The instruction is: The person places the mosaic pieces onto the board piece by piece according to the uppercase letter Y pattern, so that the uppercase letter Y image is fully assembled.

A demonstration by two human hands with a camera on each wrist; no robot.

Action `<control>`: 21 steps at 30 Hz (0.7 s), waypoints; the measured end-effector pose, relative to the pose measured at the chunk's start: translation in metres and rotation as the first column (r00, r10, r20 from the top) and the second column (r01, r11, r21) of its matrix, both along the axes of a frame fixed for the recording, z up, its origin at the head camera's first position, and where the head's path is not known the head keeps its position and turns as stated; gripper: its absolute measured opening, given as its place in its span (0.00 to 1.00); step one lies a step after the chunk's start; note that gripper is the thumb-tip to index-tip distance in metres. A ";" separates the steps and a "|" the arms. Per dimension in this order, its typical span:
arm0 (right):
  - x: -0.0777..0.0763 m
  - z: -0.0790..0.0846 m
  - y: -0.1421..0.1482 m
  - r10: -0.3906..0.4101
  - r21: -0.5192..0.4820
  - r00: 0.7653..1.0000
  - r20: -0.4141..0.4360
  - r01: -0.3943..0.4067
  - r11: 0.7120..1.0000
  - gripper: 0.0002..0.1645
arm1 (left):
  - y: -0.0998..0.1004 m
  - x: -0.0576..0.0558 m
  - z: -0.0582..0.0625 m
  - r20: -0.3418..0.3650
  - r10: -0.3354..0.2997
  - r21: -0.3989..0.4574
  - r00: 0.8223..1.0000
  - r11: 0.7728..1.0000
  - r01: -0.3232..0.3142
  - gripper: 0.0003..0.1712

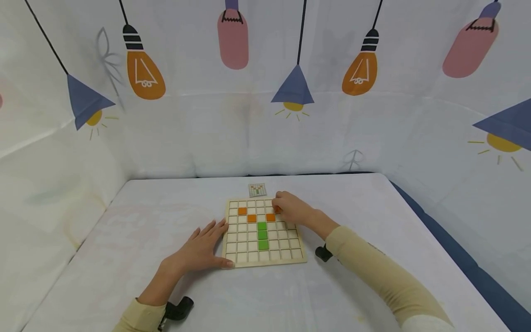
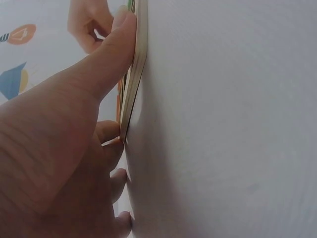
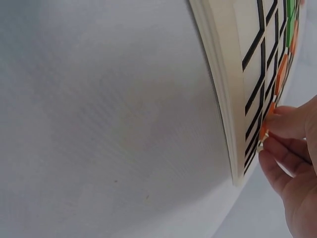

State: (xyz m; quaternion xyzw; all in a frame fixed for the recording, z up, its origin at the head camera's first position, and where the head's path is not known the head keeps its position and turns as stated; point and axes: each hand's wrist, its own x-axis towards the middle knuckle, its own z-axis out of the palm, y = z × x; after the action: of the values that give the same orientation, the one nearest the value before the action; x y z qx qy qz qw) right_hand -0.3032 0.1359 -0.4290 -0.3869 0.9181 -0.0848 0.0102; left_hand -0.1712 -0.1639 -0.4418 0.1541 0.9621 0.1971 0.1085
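Observation:
A square wooden grid board (image 1: 271, 264) lies flat on the table, its cells pale. Several orange squares (image 1: 242, 211) form a V shape on it, above a column of three green squares (image 1: 262, 234). My left hand (image 1: 201, 249) rests at the board's left side, fingers spread, the thumb touching the near left corner. Over the upper right part of the grid, my right hand (image 1: 294, 210) pinches an orange square tile (image 3: 267, 119) between thumb and fingers, down at the cells. The fingers partly cover that tile.
Just beyond the board lies a small card (image 1: 257, 190) printed with a similar grid pattern. The white table (image 1: 166, 203) surrounds the board. Behind it hangs a white cloth (image 1: 186, 133) printed with lamps and bulbs.

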 end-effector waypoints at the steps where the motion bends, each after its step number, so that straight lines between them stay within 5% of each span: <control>1: 0.000 0.000 0.000 -0.003 0.002 1.000 0.000 0.003 1.000 0.09 | 0.000 0.000 0.000 0.001 0.000 0.003 1.000 1.000 0.000 0.67; 21: 0.013 -0.001 0.005 -0.020 -0.003 1.000 0.003 0.020 1.000 0.08 | -0.002 0.000 -0.006 -0.001 -0.002 -0.006 1.000 1.000 0.002 0.68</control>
State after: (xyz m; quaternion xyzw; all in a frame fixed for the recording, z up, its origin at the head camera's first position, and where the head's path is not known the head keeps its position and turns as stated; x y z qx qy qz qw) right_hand -0.2904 0.1407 -0.4302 -0.3777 0.9218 -0.0869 0.0102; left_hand -0.1716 -0.1657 -0.4475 0.1550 0.9625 0.1942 0.1085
